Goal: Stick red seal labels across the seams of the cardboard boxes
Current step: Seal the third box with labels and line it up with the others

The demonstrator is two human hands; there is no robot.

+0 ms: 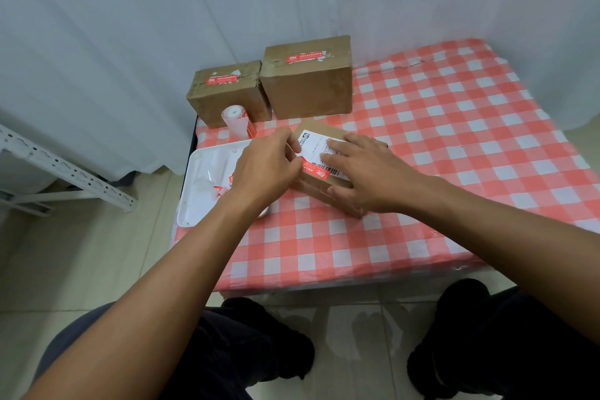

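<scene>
On the red-and-white checked table (454, 127), a small brown cardboard box (319, 187) carries a white shipping label (316, 148) with a barcode and a red seal label (313, 169) with white print too small to read. The left hand (264, 169) pinches the seal's end with curled fingers, while the right hand (367, 172) lies flat, fingers straight, on the box top. Behind stand two larger boxes, one (227, 96) left and one (308, 81) right, each already bearing a red seal.

Both forearms reach forward; left hand (264, 166) curled, right hand (367, 172) flat, fingers spread.
</scene>
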